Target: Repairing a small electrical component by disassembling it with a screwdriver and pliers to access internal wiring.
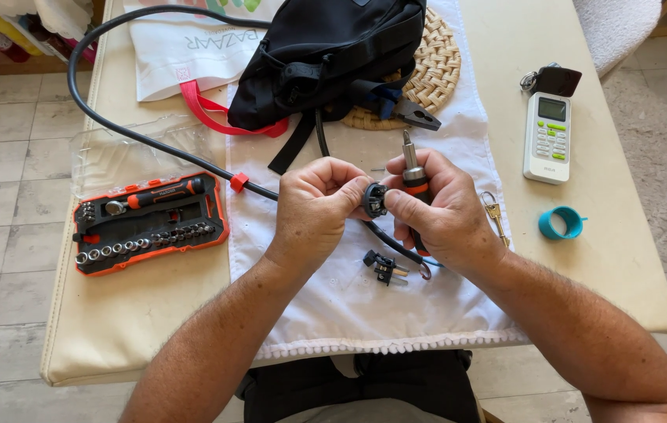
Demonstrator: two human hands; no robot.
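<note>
While close above the white cloth (333, 305), left hand (314, 207) pinching black plug piece (374, 200), right hand (443, 211) gripping screwdriver (413, 176).

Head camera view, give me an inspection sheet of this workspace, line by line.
Surface: cream table with a white cloth laid over its middle.
Job's things: black plug part pinched between both hands; screwdriver upright in the right hand; pronged plug insert lying on the cloth.
Clutter: open orange bit set, black bag, woven mat, pliers, remote control, keys, teal ring.
Hands: left hand grips the plug part; both bare.
Cables: thick black cable curves across the table to the hands.
Surroundings: tiled floor, rug.
</note>
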